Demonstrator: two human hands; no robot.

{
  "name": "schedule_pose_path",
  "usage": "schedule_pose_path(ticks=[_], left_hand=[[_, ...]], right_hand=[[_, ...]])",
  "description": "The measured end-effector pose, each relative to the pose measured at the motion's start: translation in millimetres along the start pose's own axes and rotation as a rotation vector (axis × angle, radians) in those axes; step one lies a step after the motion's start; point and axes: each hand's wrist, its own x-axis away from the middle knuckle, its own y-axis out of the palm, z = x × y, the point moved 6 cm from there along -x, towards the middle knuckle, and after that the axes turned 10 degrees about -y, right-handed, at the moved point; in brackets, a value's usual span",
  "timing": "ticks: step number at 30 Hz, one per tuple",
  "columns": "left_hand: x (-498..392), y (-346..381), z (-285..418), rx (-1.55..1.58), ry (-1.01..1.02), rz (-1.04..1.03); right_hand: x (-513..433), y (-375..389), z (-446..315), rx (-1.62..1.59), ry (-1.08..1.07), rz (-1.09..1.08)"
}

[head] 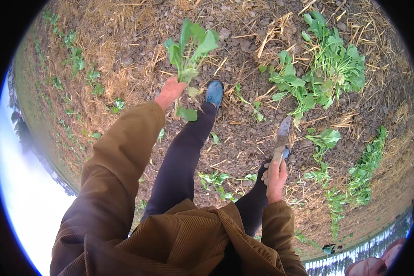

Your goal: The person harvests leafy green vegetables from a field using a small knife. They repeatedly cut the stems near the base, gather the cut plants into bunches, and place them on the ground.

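My left hand (pixel 171 92) grips a leafy green plant (pixel 192 45) by the base of its stems, its leaves fanning upward away from me. A lower leaf of it hangs down near my left knee. In my right hand (pixel 276 179) is a knife (pixel 282 132) with a broad, dirt-smeared blade pointing away from me. Its handle lies in my closed fingers. Ahead of the blade tip, a heap of cut leafy greens (pixel 334 65) rests on the soil, stems bunched together at its right side.
Bare soil with scattered straw (pixel 238 65) surrounds my blue shoe (pixel 214 92). Loose leaves (pixel 217 181) lie between my legs. A green plant row (pixel 367 169) runs along the right, and smaller plants (pixel 76 58) grow at the left. A dark object (pixel 328 248) sits far off at lower right.
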Motion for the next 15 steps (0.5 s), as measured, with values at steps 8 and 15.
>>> schedule_pose_path(ticks=[8, 15], left_hand=[[-16.1, -105.6, -76.5, 0.365, -0.066, -0.019], [29.9, -121.0, -95.0, 0.715, -0.233, -0.021]], right_hand=[[1.2, 80.8, -127.2, -0.393, -0.095, -0.120], [-14.4, 97.4, -128.6, -0.383, 0.021, -0.016]])
